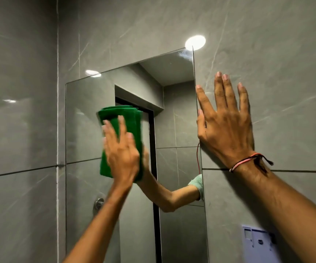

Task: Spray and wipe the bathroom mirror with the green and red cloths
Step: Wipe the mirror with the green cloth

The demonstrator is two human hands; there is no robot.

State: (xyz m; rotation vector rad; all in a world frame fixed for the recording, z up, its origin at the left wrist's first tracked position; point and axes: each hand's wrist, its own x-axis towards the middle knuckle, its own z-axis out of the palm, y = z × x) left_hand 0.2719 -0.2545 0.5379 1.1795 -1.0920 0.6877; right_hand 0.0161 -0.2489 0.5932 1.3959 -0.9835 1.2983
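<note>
Fingers spread; L hand presses green cloth, R hand on wall.

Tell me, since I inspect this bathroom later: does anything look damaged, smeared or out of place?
No damage shows on the mirror. Its top right corner carries a hazy, speckled smear, above where the left hand presses the green cloth. A thin red strand hangs at the right edge; I cannot identify it.

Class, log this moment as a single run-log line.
step: mirror wipe | left hand: presses folded green cloth against mirror | right hand: flat on wall beside mirror edge
</note>
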